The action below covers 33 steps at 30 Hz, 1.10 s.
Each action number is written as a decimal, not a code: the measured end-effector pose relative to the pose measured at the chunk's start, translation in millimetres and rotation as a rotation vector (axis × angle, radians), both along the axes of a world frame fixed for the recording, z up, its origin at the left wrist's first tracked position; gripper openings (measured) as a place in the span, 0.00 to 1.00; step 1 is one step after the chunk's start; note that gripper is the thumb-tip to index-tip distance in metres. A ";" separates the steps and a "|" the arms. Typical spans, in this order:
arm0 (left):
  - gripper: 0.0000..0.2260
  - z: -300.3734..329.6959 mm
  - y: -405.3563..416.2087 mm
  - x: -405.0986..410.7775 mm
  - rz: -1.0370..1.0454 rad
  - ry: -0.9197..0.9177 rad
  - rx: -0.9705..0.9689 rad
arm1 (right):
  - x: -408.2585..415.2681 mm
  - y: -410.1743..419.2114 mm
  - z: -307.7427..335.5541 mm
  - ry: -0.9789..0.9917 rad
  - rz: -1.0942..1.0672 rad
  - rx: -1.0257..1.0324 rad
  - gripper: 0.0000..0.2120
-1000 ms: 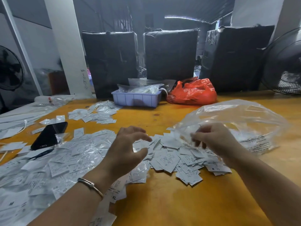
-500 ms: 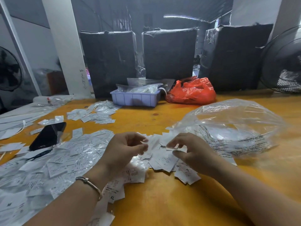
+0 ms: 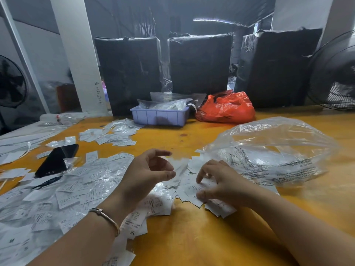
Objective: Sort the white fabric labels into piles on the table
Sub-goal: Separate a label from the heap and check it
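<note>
My right hand (image 3: 221, 184) pinched small white fabric labels (image 3: 194, 191) heaped on the orange surface (image 3: 192, 237); my left hand (image 3: 148, 173) hovered half-curled, holding a blurred label. Beyond, a clear plastic bag (image 3: 272, 148) held few; a lilac plastic tray (image 3: 159, 117) held plastic packets.

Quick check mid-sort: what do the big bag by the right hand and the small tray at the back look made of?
Big bag: thin clear plastic film, glossy; the table shows through it, with creases and black print. Small tray: apparently rigid moulded plastic, matte lilac-blue, with ribbed walls.
</note>
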<state>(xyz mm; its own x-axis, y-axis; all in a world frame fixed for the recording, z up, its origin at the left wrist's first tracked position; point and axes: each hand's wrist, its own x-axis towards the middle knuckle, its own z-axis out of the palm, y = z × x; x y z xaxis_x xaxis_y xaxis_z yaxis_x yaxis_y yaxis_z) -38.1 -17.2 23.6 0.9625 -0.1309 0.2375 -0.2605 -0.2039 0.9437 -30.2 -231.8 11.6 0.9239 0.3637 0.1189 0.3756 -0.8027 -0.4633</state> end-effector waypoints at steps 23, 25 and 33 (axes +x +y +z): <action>0.07 -2.3 -2.6 -1.0 -0.086 -0.004 0.128 | 1.8 -10.0 1.0 0.075 -0.152 0.922 0.07; 0.04 -4.7 -2.9 -0.3 -0.057 -0.041 0.160 | 1.3 -9.1 -0.4 0.036 -0.162 0.949 0.07; 0.05 -4.6 -2.3 -1.2 -0.014 -0.162 0.235 | -8.8 -10.8 18.9 -0.214 -0.138 0.932 0.06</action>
<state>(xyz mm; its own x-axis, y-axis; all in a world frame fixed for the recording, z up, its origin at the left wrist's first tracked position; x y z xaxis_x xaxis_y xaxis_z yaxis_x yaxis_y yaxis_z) -39.2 -19.5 19.0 0.9124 -0.2134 0.3492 -0.4080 -0.4072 0.8171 -39.0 -242.7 30.5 0.8766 -0.0723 0.4758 0.4560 -0.1912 -0.8692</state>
